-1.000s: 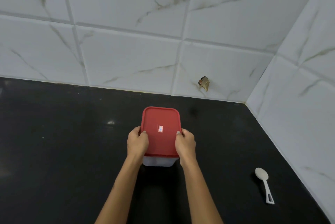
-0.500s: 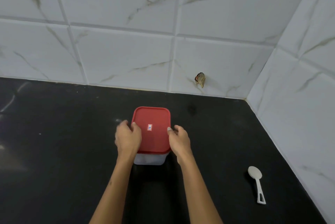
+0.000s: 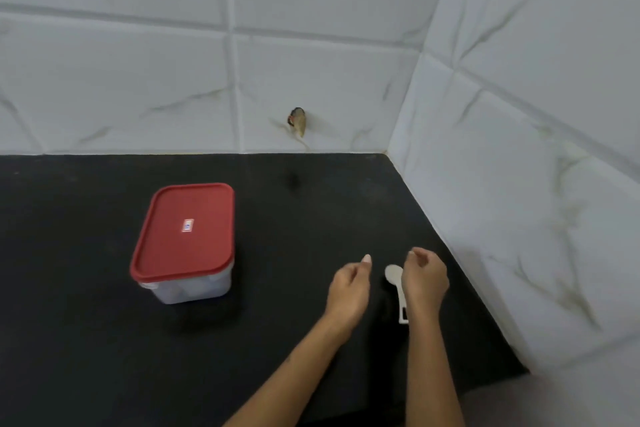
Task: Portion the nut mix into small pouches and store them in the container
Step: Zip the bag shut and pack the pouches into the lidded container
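the container (image 3: 187, 284), a clear rectangular tub, stands on the black worktop (image 3: 69, 340) well to the left of both hands, with neither hand touching it. its red lid (image 3: 183, 231) is seated on top, with a small white label (image 3: 187, 225) near the middle of the lid. something pale shows through the clear wall below the lid, too blurred to tell what it is.

the left hand (image 3: 349, 288) is above the worktop just left of a white plastic spoon (image 3: 394, 279), fingers loosely curled, one fingertip pointing up and away from the person; it holds nothing. the right hand (image 3: 425, 283) is just right of the left one and lies over the spoon's handle, so that the bowl of the spoon shows between the two hands and the slotted end of the handle shows below the right wrist. its fingers are loosely bent and seem to hold nothing; whether it touches the spoon cannot be told. both forearms come in from the lower edge.

beyond the hands, white marble-patterned tiles (image 3: 138, 80) line the wall, and a second tiled wall meets it in a corner to the right of the right hand. a small brownish mark or chip (image 3: 298, 120) sits low on the far wall, above the worktop's back edge.
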`<state>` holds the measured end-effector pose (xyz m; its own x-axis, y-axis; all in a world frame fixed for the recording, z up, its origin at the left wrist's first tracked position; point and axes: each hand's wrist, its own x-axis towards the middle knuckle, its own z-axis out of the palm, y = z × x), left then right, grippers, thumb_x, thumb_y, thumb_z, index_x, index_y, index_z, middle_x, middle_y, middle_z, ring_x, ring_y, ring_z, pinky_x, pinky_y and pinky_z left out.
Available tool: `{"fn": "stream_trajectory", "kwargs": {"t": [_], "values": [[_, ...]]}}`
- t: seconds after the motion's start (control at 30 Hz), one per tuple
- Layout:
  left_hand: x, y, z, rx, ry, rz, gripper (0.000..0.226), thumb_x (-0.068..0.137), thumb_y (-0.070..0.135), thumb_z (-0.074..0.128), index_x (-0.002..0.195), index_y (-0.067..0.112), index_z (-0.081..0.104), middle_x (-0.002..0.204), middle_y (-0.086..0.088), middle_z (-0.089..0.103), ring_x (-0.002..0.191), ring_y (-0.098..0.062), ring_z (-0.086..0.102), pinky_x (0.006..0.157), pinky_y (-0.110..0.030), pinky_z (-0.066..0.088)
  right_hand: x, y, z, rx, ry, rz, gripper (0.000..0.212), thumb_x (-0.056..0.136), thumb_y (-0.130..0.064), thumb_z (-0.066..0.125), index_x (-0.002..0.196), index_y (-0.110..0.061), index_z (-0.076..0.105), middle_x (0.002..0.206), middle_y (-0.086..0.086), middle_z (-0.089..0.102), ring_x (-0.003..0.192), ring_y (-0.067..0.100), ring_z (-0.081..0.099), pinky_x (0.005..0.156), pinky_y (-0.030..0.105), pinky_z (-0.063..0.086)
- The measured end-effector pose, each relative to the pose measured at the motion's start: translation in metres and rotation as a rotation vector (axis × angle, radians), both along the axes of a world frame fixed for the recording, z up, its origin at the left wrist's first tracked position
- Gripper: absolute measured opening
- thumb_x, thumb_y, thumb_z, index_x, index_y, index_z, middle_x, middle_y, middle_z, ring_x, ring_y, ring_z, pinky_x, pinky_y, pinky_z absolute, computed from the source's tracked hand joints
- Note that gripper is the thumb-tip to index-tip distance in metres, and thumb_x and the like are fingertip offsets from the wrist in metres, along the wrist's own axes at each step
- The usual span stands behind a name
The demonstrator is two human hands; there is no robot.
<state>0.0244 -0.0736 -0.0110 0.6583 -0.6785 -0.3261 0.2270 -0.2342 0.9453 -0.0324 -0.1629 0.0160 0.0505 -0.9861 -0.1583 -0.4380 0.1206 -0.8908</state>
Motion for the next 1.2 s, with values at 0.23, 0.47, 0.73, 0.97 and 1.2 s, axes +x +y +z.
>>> {"fn": "stream_trajectory", "kwargs": {"t": [0.23,0.47,0.73,0.97,1.2], "values": [[-0.042,-0.022,-0.009,0.019,0.12,-0.163,0.044,0.102,0.047,0.03,0.077,0.025,0.059,0.077,0.009,0.063,0.071,-0.002,0.058,0.065,-0.017,0.043,-0.039,-0.007,-0.033,0.216,0.203,0.09,0.021,0.089,-0.02,0.053,0.104,-0.015,0.066,0.103,0.007,0.066,0.094,0.024,0.061,0.086,0.039,0.051],[-0.043,-0.025,-0.007,-0.003,0.211,-0.088,0.044,0.102,0.046,0.031,0.073,0.025,0.057,0.079,0.008,0.062,0.076,-0.004,0.058,0.07,-0.016,0.045,-0.046,-0.009,-0.033,0.27,0.178,0.181,0.021,0.086,-0.009,0.06,0.106,-0.012,0.069,0.107,0.007,0.067,0.1,0.023,0.062,0.089,0.036,0.05],[0.006,0.003,0.012,-0.061,0.148,0.112,0.043,0.102,0.042,0.035,0.073,0.023,0.062,0.075,0.006,0.068,0.077,-0.007,0.065,0.076,-0.021,0.05,0.013,0.011,-0.026,0.244,-0.032,0.336,0.02,0.078,-0.007,0.061,0.083,-0.024,0.069,0.092,0.002,0.073,0.088,0.018,0.069,0.085,0.04,0.056],[0.058,0.045,0.012,0.004,0.072,0.323,0.026,0.098,0.014,0.042,0.088,0.017,0.066,0.095,-0.01,0.073,0.095,-0.023,0.069,0.094,-0.046,0.052,0.083,0.049,-0.033,0.269,-0.132,0.489,0.023,0.079,-0.004,0.061,0.087,-0.023,0.069,0.083,-0.001,0.073,0.08,0.015,0.071,0.08,0.036,0.058],[0.073,0.072,0.002,0.068,0.009,0.426,0.024,0.097,0.01,0.043,0.113,0.011,0.061,0.107,-0.005,0.065,0.094,-0.013,0.061,0.083,-0.03,0.052,0.115,0.084,-0.045,0.242,-0.094,0.559,0.025,0.078,-0.006,0.063,0.1,-0.016,0.071,0.085,0.0,0.072,0.079,0.014,0.07,0.077,0.033,0.059]]}}
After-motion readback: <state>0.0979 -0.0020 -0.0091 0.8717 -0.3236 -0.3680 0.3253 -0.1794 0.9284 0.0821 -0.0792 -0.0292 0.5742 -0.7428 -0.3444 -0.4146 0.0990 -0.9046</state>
